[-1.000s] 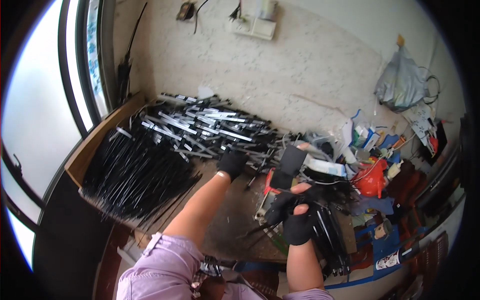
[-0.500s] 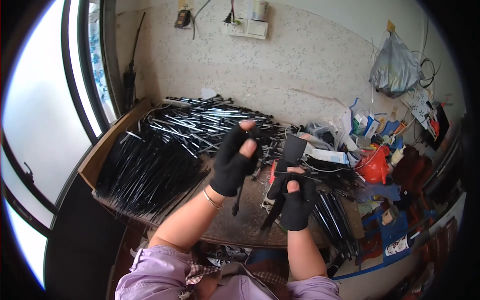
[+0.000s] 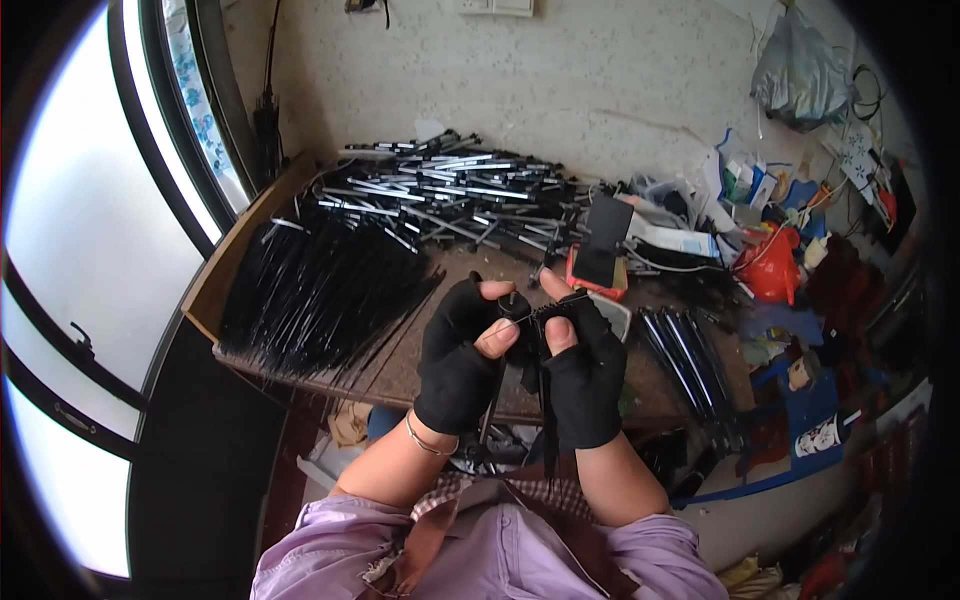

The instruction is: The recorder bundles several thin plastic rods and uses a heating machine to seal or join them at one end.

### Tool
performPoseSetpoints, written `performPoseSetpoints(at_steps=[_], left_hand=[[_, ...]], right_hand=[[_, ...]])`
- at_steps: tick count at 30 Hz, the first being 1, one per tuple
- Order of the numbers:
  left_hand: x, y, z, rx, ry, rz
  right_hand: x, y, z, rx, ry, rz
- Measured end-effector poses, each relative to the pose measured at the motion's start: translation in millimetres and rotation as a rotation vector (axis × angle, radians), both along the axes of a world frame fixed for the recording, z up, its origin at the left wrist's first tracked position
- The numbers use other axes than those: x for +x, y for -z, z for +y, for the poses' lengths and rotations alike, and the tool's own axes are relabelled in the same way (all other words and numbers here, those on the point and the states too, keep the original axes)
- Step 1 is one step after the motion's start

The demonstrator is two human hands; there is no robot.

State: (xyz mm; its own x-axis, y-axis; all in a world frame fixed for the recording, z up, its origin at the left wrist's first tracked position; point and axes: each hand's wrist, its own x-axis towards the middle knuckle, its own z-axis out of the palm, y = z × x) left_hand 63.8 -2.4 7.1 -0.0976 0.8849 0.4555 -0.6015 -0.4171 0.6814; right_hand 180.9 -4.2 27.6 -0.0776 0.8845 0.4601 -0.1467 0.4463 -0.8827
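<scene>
The black strip bundle (image 3: 545,400) hangs between both gloved hands at picture centre, above the table's (image 3: 420,360) near edge. The left hand (image 3: 462,350) at 9 o'clock pinches its top; the right hand (image 3: 582,362) at 3 o'clock keeps a narrow grip on it, forearms rising from 6 o'clock.

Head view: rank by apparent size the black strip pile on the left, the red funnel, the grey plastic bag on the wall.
1. black strip pile, clearly largest.
2. grey plastic bag.
3. red funnel.
Bag and funnel look close in size and lie at different depths, so their order is unsure.
</scene>
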Motion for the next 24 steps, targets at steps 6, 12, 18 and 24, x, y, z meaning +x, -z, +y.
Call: performPoseSetpoints(at_steps=[6, 12, 18, 24], left_hand=[[-5.3, 16.1, 2.0, 0.054, 0.189, -0.152], [-8.6, 16.6, -2.3, -0.037, 0.125, -0.138], [-3.5, 8.6, -0.3, -0.104, 0.051, -0.075], [7.6, -6.1, 5.0, -0.025, -0.035, -0.039]], right_hand=[[-2.1, 21.2, 3.2, 0.011, -0.044, 0.031], [-4.5, 19.1, 3.9, 0.058, 0.025, -0.045], [1.3, 13.4, 8.7, 0.032, 0.016, -0.063], [-0.8, -2.3, 13.7, 0.244, 0.090, -0.109]])
